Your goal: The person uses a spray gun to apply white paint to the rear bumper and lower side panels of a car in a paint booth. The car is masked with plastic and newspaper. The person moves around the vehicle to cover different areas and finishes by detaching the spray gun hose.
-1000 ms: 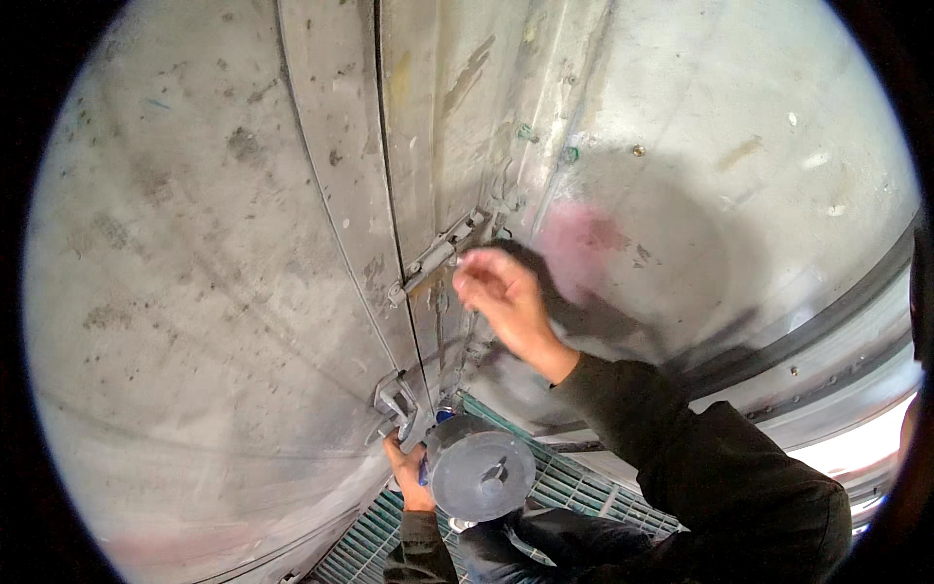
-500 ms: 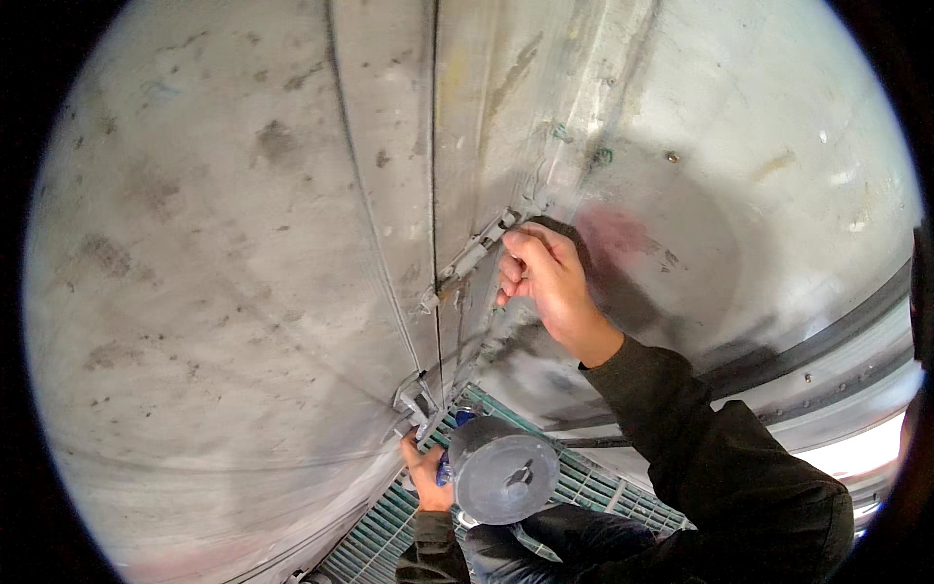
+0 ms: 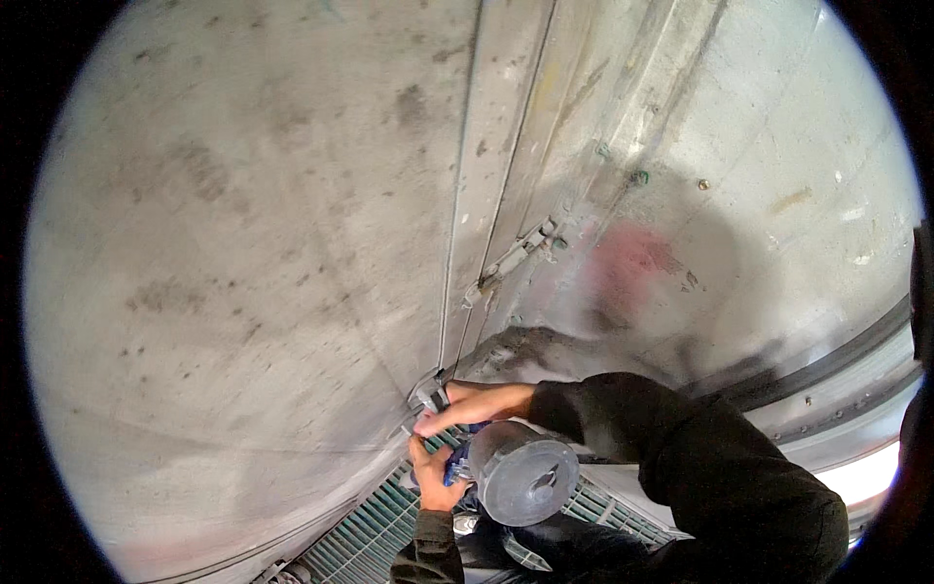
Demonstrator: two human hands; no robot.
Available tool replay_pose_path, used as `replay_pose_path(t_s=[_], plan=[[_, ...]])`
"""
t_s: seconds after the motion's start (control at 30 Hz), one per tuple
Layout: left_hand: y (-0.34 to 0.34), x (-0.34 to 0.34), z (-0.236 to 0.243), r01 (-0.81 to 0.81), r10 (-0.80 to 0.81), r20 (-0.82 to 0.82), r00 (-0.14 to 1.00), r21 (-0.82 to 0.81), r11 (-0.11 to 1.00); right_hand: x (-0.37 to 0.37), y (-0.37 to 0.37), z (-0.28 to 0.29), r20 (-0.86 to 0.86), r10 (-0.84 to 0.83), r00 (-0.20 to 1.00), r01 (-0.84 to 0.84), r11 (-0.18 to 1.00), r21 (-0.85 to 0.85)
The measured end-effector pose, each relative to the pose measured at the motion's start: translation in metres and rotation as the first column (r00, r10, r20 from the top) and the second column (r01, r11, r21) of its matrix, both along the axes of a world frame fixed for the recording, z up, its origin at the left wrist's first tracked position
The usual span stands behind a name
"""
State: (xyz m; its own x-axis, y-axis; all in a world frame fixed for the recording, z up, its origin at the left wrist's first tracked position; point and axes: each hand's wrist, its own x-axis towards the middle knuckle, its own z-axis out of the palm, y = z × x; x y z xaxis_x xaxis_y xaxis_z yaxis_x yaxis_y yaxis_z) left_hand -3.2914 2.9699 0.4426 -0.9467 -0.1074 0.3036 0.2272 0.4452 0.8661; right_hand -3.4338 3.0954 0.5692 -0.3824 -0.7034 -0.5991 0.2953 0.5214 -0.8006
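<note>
Low in the middle, my left hand (image 3: 435,479) is wrapped round the blue body of what looks like a cup-fed spray gun, its fingers partly hidden. Its grey round cup (image 3: 530,475) with a flat lid faces up, just right of that hand. My right hand (image 3: 477,404) reaches across above the cup, with its fingers closed together just above my left fingers. A small grey metal fitting (image 3: 425,394) at the foot of the wall seam lies beside the right fingertips. What those fingers hold, if anything, is hidden.
A broad grey stained metal wall (image 3: 243,243) curves up on the left. A lighter curved wall (image 3: 778,146) stands on the right, with a reddish patch (image 3: 632,258). A bar-shaped latch (image 3: 516,258) crosses the seam. Green metal grating (image 3: 375,521) forms the floor.
My right hand has come down and left from beside the latch to my left hand. The left hand still holds the spray gun. The view has shifted, moving the seam rightward.
</note>
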Motion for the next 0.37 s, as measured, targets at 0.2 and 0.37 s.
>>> replay_pose_path(t_s=[0.2,0.37], plan=[[-0.022,0.027,-0.001,0.002,-0.007,-0.056,0.998,-0.084,0.996,0.026,-0.031,-0.034,0.063,-0.225,0.972,0.234,0.919,-0.317],[-0.011,0.176,-0.037,-0.194,0.147,0.198,0.969,0.241,0.951,0.034,-0.035,-0.045,0.016,-0.509,0.861,0.494,0.827,-0.268]])
